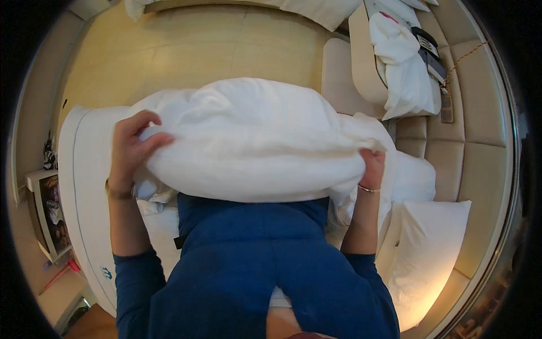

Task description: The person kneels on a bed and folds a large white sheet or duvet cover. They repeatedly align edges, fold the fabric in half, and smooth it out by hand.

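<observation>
A bulky white duvet [254, 169] bulges across the bed in front of my body, a long crease running along its width. At its right end my right hand [373, 165] grips a bunched edge of the fabric, fingers closed. My left hand [137, 140] is at the opposite end, thumb and fingers curved apart with pale fabric visible between them. Whether those fingers hold the cloth, I cannot tell. Beneath lies the bed [91, 169], covered in white, with a thin dark line along its left border.
A white pillow [432, 254] leans near the padded headboard [444, 169] at right. Beyond the bed, a bedside table [364, 72] carries crumpled white linen [398, 63] and a telephone [425, 42]. Another bed [313, 12] stands across the floor [190, 51]. A small cabinet [48, 216] is at left.
</observation>
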Action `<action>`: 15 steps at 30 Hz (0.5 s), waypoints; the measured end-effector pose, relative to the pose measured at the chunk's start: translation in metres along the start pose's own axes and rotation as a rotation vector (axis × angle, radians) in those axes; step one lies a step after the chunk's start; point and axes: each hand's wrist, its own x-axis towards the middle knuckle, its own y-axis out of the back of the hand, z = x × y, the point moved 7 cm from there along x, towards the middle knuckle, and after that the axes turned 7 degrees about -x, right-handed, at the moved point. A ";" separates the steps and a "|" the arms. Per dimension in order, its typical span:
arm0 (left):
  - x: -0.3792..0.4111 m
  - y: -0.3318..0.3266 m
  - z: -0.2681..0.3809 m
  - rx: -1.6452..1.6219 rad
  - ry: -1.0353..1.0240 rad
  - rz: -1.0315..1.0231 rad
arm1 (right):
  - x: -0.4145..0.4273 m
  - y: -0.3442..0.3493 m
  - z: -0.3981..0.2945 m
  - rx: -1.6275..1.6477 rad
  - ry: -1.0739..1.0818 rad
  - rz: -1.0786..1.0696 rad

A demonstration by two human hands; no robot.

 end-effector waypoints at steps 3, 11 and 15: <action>-0.018 -0.026 -0.087 0.593 0.052 -0.177 | 0.013 -0.020 -0.003 -0.183 0.015 0.050; 0.006 -0.113 0.034 -0.044 -0.171 -0.159 | -0.044 -0.066 -0.050 -0.529 0.264 -0.083; 0.006 -0.174 0.100 -0.348 -0.358 -0.417 | -0.072 -0.123 -0.081 -0.837 0.564 -0.354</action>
